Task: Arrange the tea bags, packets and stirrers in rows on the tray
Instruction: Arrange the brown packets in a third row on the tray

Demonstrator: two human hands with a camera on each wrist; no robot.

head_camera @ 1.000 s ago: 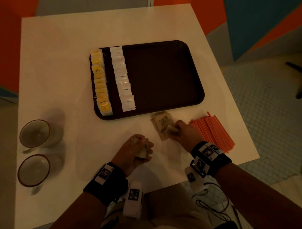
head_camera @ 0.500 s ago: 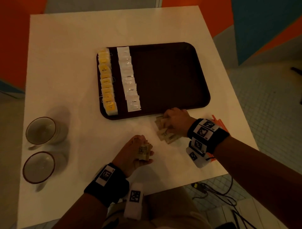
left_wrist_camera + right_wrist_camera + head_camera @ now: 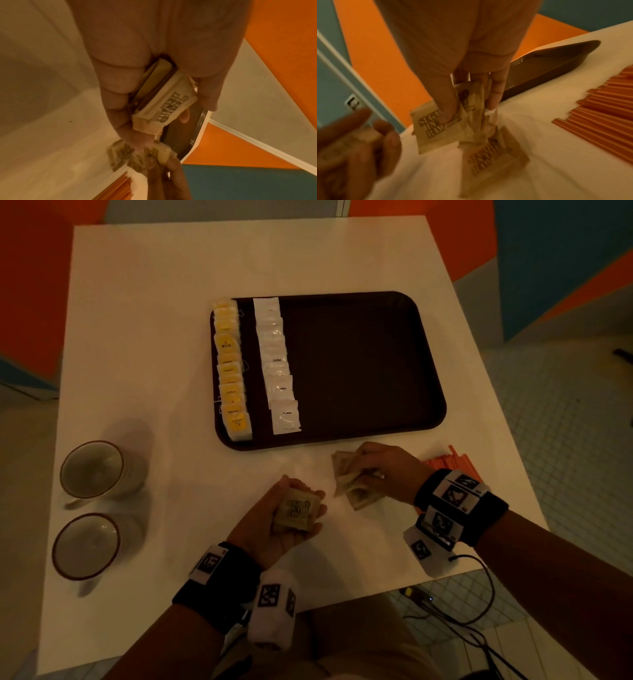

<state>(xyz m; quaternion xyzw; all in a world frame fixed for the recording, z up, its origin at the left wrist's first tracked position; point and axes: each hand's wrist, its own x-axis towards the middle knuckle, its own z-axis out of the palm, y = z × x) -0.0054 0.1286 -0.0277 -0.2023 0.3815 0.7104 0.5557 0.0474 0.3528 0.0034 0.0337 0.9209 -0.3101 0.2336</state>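
Note:
A dark brown tray (image 3: 370,364) lies on the white table with a row of yellow tea bags (image 3: 230,368) along its left side and a row of white coffee packets (image 3: 276,364) beside it. My left hand (image 3: 294,508) holds a stack of brown sugar packets (image 3: 297,510) (image 3: 163,102) in its curled fingers, just in front of the tray. My right hand (image 3: 373,470) (image 3: 474,102) pinches a few more brown sugar packets (image 3: 431,128) off the small pile (image 3: 356,491) on the table. Orange stirrers (image 3: 455,460) (image 3: 604,105) lie to the right, partly hidden by my right wrist.
Two white cups with dark rims (image 3: 91,470) (image 3: 85,546) stand at the table's left edge. The tray's right two thirds are bare. The table's front edge (image 3: 342,601) runs close under my wrists, with cables on the tiled floor at the right.
My right hand moved from the stirrers' side over to the sugar packet pile and took hold of some packets. The left hand stays put with its stack.

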